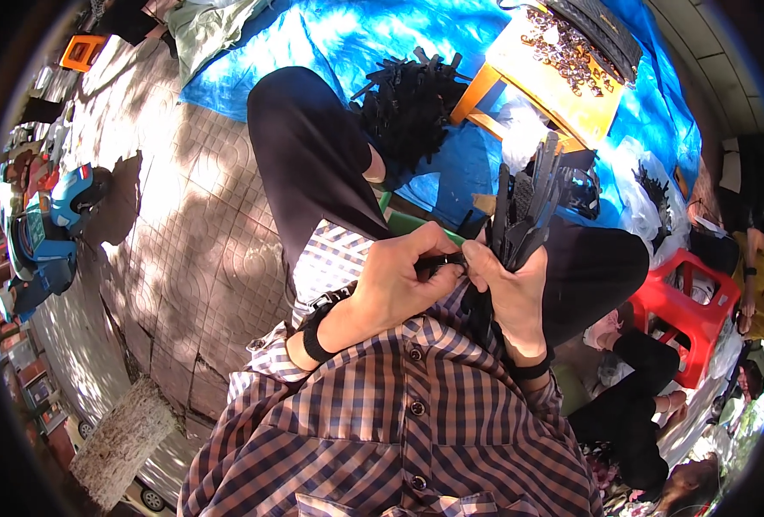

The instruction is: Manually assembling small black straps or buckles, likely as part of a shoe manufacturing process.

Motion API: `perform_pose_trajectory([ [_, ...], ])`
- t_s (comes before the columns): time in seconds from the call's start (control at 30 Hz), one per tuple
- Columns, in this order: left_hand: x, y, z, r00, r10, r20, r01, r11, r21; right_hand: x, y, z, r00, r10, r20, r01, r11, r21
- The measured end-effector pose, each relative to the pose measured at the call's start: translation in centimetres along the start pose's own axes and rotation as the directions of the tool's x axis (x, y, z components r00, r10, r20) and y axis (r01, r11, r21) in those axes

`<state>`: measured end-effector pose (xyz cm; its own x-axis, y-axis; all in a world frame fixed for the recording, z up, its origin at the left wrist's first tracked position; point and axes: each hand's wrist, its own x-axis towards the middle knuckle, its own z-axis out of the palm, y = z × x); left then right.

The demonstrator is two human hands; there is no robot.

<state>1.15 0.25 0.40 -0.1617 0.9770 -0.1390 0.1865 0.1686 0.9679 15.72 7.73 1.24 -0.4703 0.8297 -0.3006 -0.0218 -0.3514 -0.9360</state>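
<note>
A bundle of long black straps rises from my right hand, whose fingers are wrapped round it in front of my lap. Close beside it, my left hand pinches a short dark piece, seemingly a strap end, and its tip meets my right thumb. The fine detail between the fingertips is too small to make out. Beyond my knee lies a heap of similar black straps. Small shiny dark pieces are strewn over the top of a yellow-orange stool.
A blue tarp spreads under the heap and stool. To the right are clear plastic bags, a red plastic stool and a seated person's dark-clothed leg. A blue scooter and a trunk stand left.
</note>
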Motion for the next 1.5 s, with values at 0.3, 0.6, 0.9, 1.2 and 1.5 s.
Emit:
perform_pose_trajectory([
  [0.3,-0.3,0.6,0.4,0.983,0.036,-0.178,-0.044,0.998,-0.043,0.3,-1.0,0.7,0.996,-0.043,-0.074,0.048,0.997,0.056],
  [0.6,-0.4,0.5,0.3,0.986,0.041,-0.162,-0.039,0.999,0.019,0.3,-1.2,0.8,0.994,-0.068,-0.083,0.073,0.995,0.061],
  [0.9,-0.2,0.2,0.5,0.947,0.226,-0.226,-0.199,0.97,0.137,0.3,-1.1,0.9,0.995,-0.055,-0.081,0.063,0.993,0.096],
  [1.2,-0.5,0.9,0.6,0.973,0.14,-0.182,-0.11,0.98,0.166,0.2,-0.9,0.4,0.995,-0.096,-0.028,0.098,0.993,0.063],
  [1.5,0.8,0.8,-1.6,0.869,-0.315,0.381,0.493,0.613,-0.617,0.1,-1.6,0.7,0.999,0.015,-0.036,-0.008,0.982,0.191],
])
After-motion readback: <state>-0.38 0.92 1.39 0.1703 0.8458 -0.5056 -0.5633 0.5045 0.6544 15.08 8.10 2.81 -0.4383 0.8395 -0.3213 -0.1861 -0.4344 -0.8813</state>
